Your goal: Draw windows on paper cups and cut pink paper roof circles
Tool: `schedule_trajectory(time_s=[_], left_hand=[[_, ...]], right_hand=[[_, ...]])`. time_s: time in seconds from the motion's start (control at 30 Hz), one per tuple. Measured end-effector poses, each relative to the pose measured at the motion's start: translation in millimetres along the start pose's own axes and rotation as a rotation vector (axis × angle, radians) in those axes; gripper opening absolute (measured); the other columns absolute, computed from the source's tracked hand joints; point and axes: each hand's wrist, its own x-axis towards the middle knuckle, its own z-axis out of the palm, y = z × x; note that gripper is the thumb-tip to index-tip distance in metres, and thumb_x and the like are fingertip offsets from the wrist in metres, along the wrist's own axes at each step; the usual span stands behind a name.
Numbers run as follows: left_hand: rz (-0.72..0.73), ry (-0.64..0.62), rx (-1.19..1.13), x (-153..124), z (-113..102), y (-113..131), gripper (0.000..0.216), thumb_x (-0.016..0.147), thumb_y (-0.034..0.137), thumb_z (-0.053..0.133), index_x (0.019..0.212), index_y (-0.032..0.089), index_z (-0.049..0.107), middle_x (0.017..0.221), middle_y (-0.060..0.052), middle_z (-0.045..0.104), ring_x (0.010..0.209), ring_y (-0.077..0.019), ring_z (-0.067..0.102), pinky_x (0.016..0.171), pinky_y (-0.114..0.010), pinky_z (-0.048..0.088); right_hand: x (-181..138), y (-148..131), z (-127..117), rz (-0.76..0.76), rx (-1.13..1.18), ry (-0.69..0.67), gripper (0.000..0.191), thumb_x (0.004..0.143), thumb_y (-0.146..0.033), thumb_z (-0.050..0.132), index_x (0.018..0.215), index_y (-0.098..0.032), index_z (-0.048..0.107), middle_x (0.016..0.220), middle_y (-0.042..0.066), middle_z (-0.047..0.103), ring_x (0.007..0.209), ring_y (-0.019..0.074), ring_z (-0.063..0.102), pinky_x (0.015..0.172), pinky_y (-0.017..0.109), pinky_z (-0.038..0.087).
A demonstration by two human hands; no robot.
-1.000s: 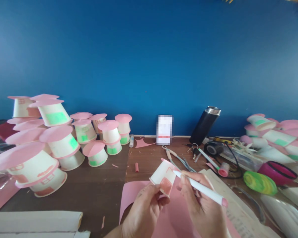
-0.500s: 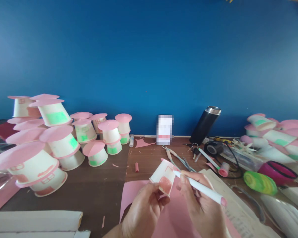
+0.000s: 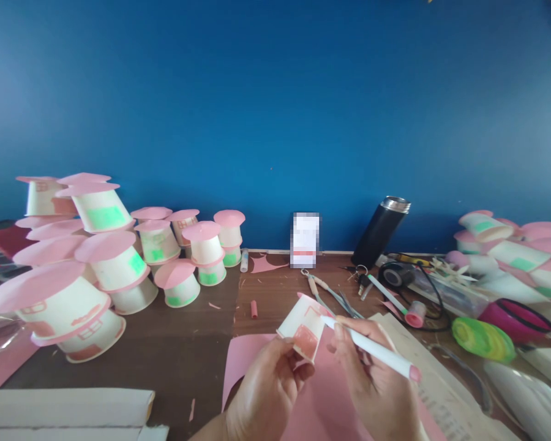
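Note:
My left hand (image 3: 266, 386) grips a small white paper cup (image 3: 300, 327) tilted on its side, with a pink door patch on its wall and a pink rim edge. My right hand (image 3: 371, 380) pinches a white pen with a pink cap (image 3: 371, 349), its tip touching the cup's wall by a drawn window. Both hands hover over a pink paper sheet (image 3: 248, 361) lying on the brown table (image 3: 179, 349).
Stacked cup houses with pink roofs (image 3: 96, 263) fill the left; more lie at the right (image 3: 509, 251). A black flask (image 3: 380, 231), pliers (image 3: 321, 291), keys, a tape roll (image 3: 392, 274), a green lid (image 3: 482, 338), a magenta bowl (image 3: 514, 318) and a cardboard strip (image 3: 64, 407) surround the hands.
Almost nothing has moved; the pen tip stays on the cup, with only a slight shift of the view and the fingers.

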Motion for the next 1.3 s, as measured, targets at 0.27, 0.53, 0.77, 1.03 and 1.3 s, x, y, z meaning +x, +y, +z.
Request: schedule_trajectory(time_s=[0.27, 0.53, 0.77, 1.03, 1.3], left_hand=[[-0.005, 0.005, -0.011, -0.1, 0.0, 1.1, 0.010, 0.087, 0.017, 0.053, 0.084, 0.014, 0.062, 0.081, -0.007, 0.064, 0.075, -0.0165, 0.053, 0.074, -0.032, 0.043], [-0.003, -0.012, 0.002, -0.3, -0.3, 0.7, 0.009, 0.085, 0.018, 0.056, 0.083, 0.014, 0.063, 0.082, -0.007, 0.065, 0.076, -0.0169, 0.054, 0.074, -0.032, 0.043], [0.007, -0.065, -0.006, -1.1, 0.6, 1.9, 0.011, 0.086, 0.017, 0.056, 0.089, 0.013, 0.066, 0.087, -0.007, 0.067, 0.077, -0.0162, 0.055, 0.076, -0.032, 0.043], [0.015, -0.085, 0.005, -0.5, 1.1, 2.6, 0.014, 0.086, 0.017, 0.056, 0.092, 0.012, 0.067, 0.090, -0.008, 0.068, 0.078, -0.0163, 0.056, 0.076, -0.031, 0.043], [0.024, -0.100, -0.003, 0.1, -0.3, 2.0, 0.014, 0.086, 0.017, 0.055, 0.087, 0.012, 0.068, 0.088, -0.008, 0.068, 0.078, -0.0164, 0.056, 0.076, -0.032, 0.043]], right_hand=[[1.3, -1.4, 0.1, -0.013, -0.010, 0.006, 0.010, 0.095, -0.028, 0.054, 0.100, -0.025, 0.062, 0.084, 0.003, 0.069, 0.073, 0.0155, 0.070, 0.061, 0.022, 0.055], [-1.7, 2.1, -0.9, -0.008, -0.020, -0.007, 0.010, 0.095, -0.028, 0.054, 0.101, -0.025, 0.062, 0.084, 0.003, 0.069, 0.075, 0.0158, 0.070, 0.062, 0.021, 0.055], [-1.4, 0.9, 0.6, -0.018, -0.044, -0.020, 0.011, 0.095, -0.029, 0.054, 0.101, -0.024, 0.062, 0.085, 0.004, 0.069, 0.077, 0.0179, 0.069, 0.065, 0.025, 0.054], [-3.2, 1.8, 1.3, -0.040, -0.049, -0.034, 0.011, 0.096, -0.028, 0.052, 0.101, -0.024, 0.061, 0.085, 0.004, 0.069, 0.080, 0.0185, 0.069, 0.071, 0.028, 0.054], [-4.2, -0.5, 0.8, -0.062, -0.050, -0.048, 0.009, 0.096, -0.026, 0.052, 0.100, -0.023, 0.061, 0.083, 0.003, 0.068, 0.081, 0.0175, 0.069, 0.073, 0.026, 0.054]])
